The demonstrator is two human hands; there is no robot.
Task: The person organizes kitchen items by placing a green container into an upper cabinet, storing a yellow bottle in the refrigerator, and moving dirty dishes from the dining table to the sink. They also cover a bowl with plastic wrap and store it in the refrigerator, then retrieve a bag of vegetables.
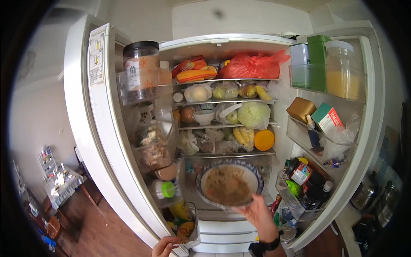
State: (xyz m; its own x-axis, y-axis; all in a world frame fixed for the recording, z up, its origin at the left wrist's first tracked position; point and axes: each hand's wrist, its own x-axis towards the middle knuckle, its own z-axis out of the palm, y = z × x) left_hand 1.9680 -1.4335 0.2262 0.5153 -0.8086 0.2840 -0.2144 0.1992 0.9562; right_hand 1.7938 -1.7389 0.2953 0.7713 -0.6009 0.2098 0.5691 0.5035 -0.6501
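My right hand [257,213] grips the near right rim of a blue-patterned bowl [259,175]. Brownish food with bits in it, perhaps soup or stew [228,186], fills much of the bowl, which is slightly blurred. It is in front of the lower part of an open refrigerator [221,216], below the shelf with bananas. A dark watch or band [265,246] circles my right wrist. Low down, my left hand [165,246] is at the bottom of the left refrigerator door [128,180], its fingers by the lowest door bin [194,237]. Whether they grip the door is unclear.
Both doors stand wide, their bins holding jars, bottles and boxes. On the shelves are a red plastic bag [253,66], a cabbage [254,115], a white bowl [204,118], bananas [244,138] and an orange-lidded container [264,140]. Metal pots [366,192] stand at right; a table [65,186] is far left.
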